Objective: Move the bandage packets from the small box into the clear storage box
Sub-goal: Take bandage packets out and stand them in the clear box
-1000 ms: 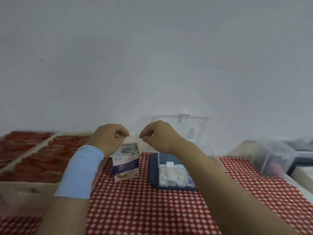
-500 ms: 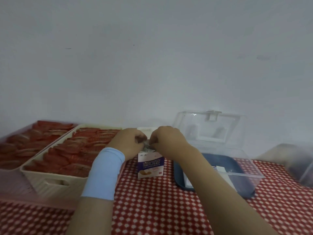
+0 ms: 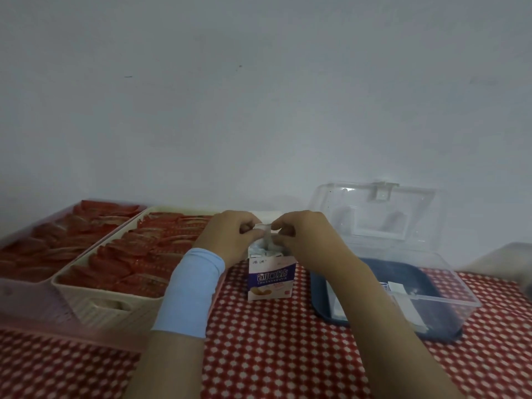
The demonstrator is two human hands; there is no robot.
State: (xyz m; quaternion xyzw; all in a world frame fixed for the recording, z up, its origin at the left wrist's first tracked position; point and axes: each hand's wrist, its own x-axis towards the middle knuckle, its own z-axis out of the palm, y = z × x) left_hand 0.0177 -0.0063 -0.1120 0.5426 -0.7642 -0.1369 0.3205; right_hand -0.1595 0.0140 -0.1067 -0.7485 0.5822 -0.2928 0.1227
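Pinching a bandage packet [image 3: 263,227] above the small box [image 3: 272,279], left hand [image 3: 230,237] and right hand [image 3: 305,237] meet, fingers curled.

hands [image 3: 229,239] [image 3: 306,240] pinching packets [image 3: 262,229], small box [image 3: 270,280] beneath

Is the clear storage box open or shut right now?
Open. Its lid stands upright at the back of the clear storage box, latch on top.
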